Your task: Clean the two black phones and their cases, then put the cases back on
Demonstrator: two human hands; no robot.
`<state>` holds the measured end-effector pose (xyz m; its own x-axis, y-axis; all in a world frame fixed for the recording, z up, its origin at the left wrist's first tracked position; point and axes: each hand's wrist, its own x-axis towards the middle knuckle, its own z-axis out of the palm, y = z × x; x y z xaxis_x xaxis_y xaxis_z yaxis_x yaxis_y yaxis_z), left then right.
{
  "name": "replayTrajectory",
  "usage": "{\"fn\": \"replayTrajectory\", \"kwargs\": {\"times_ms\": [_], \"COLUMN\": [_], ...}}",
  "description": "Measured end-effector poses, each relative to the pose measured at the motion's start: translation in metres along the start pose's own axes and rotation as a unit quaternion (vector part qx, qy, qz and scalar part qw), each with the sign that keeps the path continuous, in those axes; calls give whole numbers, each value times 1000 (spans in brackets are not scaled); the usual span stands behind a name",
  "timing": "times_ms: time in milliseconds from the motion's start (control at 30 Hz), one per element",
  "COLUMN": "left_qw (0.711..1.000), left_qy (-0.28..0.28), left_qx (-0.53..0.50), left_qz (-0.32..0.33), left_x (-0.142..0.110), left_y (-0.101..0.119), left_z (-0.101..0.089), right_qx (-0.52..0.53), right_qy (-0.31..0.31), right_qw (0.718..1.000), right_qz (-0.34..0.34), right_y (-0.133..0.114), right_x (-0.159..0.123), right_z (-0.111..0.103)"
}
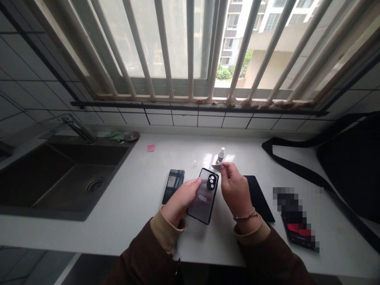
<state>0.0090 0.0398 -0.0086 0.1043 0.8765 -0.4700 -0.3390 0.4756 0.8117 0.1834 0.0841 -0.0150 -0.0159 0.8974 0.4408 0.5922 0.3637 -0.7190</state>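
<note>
My left hand (180, 198) is closed on the left edge of a phone case (205, 209), a cloudy see-through one with a black rim and a camera cutout at the top. The case is tilted above the counter, and a small pale patch shows on it. Thumb and fingers of my right hand (236, 190) pinch a small flat pale piece (216, 166), perhaps a cloth or pad, just off the case's top right corner. Right behind that piece stands a small white bottle (221, 153) with a blue label. A phone (175, 181) lies partly behind my left hand.
On the white counter (124, 221), a flat black rectangle (259, 198) lies beside my right wrist. Farther right are a blurred-out black and red item (299, 229) and a black strapped bag (350, 158). A pink note (151, 148) and sink (80, 170) are left; a barred window is behind.
</note>
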Motion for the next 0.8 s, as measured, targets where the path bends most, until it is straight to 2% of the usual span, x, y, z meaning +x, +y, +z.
{"fn": "replayTrajectory", "kwargs": {"times_ms": [67, 167, 233, 300, 400, 500, 800], "left_qw": [1000, 996, 992, 991, 992, 991, 976], "left_qy": [-5, 8, 24, 49, 79, 80, 152], "left_qx": [7, 40, 54, 39, -23, -73, -130], "left_qz": [14, 78, 114, 120, 93, 74, 85], "left_x": [1, 6, 9, 11, 13, 15, 15], "left_y": [-1, -3, -5, -6, -8, -10, -1], "left_z": [-2, -6, -9, -10, -9, -9, -7], "right_qx": [-31, -67, -87, -90, -74, -49, 4], "right_qy": [-50, -135, -166, -190, -217, -226, -267], "right_qw": [998, 984, 975, 968, 961, 957, 945], "right_qz": [-30, -93, -123, -138, -152, -174, -188], "right_y": [1, 5, 8, 10, 10, 6, -7], "right_x": [-2, -6, -7, -8, -8, -7, -7], "right_z": [5, 13, 18, 20, 19, 14, 1]}}
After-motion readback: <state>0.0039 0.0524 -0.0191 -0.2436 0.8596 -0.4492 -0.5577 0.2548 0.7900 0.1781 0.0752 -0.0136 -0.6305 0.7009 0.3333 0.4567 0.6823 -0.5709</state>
